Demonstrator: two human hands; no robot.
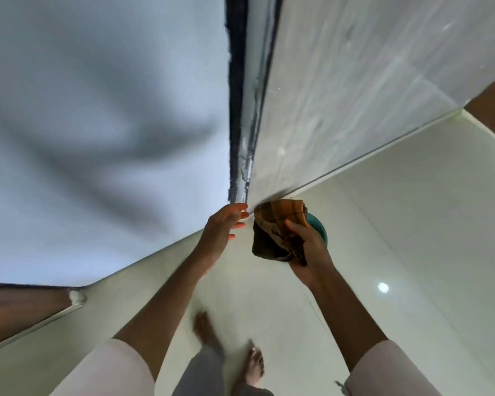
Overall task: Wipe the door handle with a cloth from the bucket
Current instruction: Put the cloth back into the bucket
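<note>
My right hand (306, 247) grips a crumpled brown and orange checked cloth (277, 232), held up in front of me. Just behind the cloth and hand, part of a teal bucket (319, 225) shows on the floor. My left hand (223, 227) is beside the cloth, fingers spread, holding nothing, its fingertips close to the bottom of a dark vertical frame (237, 110). No door handle can be made out in this view.
A pale blue-grey wall (97, 110) fills the left, and a marbled white panel (355, 81) the right. The glossy cream tiled floor (412, 224) spreads below. My bare feet (255, 364) are at the bottom. Brown wood (17, 310) shows at the lower left.
</note>
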